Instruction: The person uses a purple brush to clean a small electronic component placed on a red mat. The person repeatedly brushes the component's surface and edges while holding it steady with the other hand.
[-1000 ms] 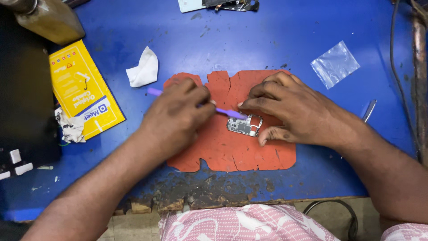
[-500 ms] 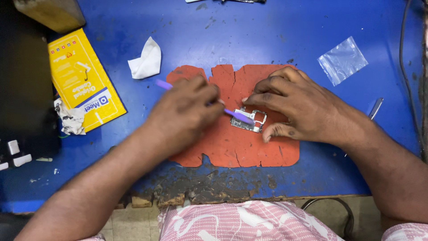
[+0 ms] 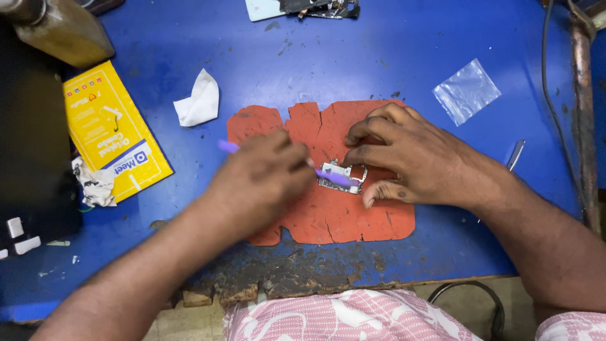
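A small metal circuit board (image 3: pixel 339 177) lies on a cracked orange-red mat (image 3: pixel 328 215) on the blue table. My left hand (image 3: pixel 262 177) grips a thin purple stick tool (image 3: pixel 331 176), its tip resting on the board and its back end poking out past the knuckles. My right hand (image 3: pixel 410 161) rests on the mat with fingertips and thumb pressed against the board's right edge, holding it still.
A yellow packet (image 3: pixel 110 136), crumpled paper (image 3: pixel 95 184) and a white tissue (image 3: pixel 200 100) lie left of the mat. A clear plastic bag (image 3: pixel 466 91) and metal tweezers (image 3: pixel 514 154) lie to the right. Phone parts (image 3: pixel 303 7) sit at the far edge. The table's front edge (image 3: pixel 284 278) is worn.
The purple tool's tip has shifted slightly back and forth over the board. My right hand keeps its hold. The view has moved a little.
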